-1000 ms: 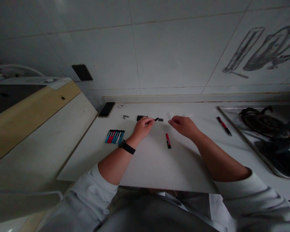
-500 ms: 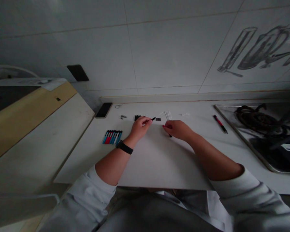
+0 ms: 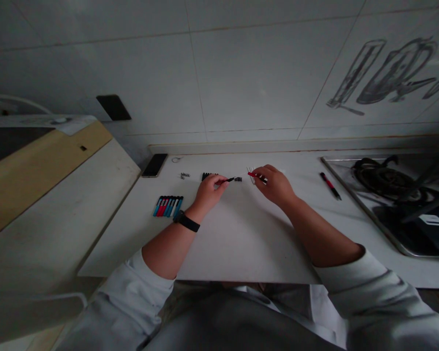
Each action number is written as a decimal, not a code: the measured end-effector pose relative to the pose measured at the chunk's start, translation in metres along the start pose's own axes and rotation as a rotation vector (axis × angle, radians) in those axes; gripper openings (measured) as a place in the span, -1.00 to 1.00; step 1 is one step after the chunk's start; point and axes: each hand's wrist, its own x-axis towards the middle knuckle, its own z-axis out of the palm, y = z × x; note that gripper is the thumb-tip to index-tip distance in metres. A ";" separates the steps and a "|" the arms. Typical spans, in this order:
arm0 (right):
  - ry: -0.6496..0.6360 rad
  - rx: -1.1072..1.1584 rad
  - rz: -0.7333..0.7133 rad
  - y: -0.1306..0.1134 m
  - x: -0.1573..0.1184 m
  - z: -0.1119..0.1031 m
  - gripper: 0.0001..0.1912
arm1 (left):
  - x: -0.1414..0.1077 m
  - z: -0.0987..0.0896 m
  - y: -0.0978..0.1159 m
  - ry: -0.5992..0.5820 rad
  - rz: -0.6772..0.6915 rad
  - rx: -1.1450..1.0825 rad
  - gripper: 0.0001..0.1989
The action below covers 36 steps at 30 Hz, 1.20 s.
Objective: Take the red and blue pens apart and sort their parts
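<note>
My left hand (image 3: 210,190), with a black watch on its wrist, pinches a small black pen part (image 3: 230,180) pointing right. Something thin and pale shows at that part's end, too small to make out. To the right, my right hand (image 3: 277,185) is closed on a red pen barrel (image 3: 255,174) with a black end, held level above the counter. Behind the barrel lie several thin white refills (image 3: 250,170), partly hidden. Small dark pieces (image 3: 238,179) lie between the hands. Beyond my left hand stands a row of black pen parts (image 3: 208,175).
Several blue and red pen barrels (image 3: 168,206) lie side by side on the white counter (image 3: 241,243). Small metallic pieces (image 3: 185,175), a phone (image 3: 154,165) and a thin ring (image 3: 176,159) are at the back left. A red-black pen (image 3: 330,185) lies beside the gas stove (image 3: 384,178).
My right hand has moved away from me and turned, bringing the red barrel into fuller view. My left hand stays nearly in place, its black part now lying more level.
</note>
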 end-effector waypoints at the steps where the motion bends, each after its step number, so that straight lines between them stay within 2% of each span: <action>1: 0.010 0.002 -0.005 0.000 0.000 0.000 -0.79 | 0.000 -0.001 0.001 -0.005 0.003 0.009 -0.93; 6: 0.007 -0.011 -0.051 0.000 0.000 -0.001 -0.77 | 0.000 -0.002 0.005 -0.030 0.025 0.065 -0.92; 10: -0.017 -0.105 -0.095 0.002 0.000 -0.001 -0.77 | 0.000 -0.003 0.007 -0.057 0.051 0.109 -0.91; 16: -0.118 -0.219 -0.137 -0.004 -0.003 0.004 -0.76 | -0.002 -0.001 0.007 -0.073 0.100 0.126 -0.91; 21: -0.168 -0.182 -0.179 -0.008 -0.006 0.010 -0.73 | -0.003 0.001 0.004 -0.092 0.118 0.092 -0.91; 30: -0.163 -0.112 -0.205 -0.009 -0.006 0.014 -0.73 | -0.003 0.000 0.010 -0.150 0.110 0.088 -0.91; 36: -0.155 -0.085 -0.244 -0.007 -0.006 0.017 -0.75 | -0.003 0.000 0.010 -0.186 0.109 0.127 -0.76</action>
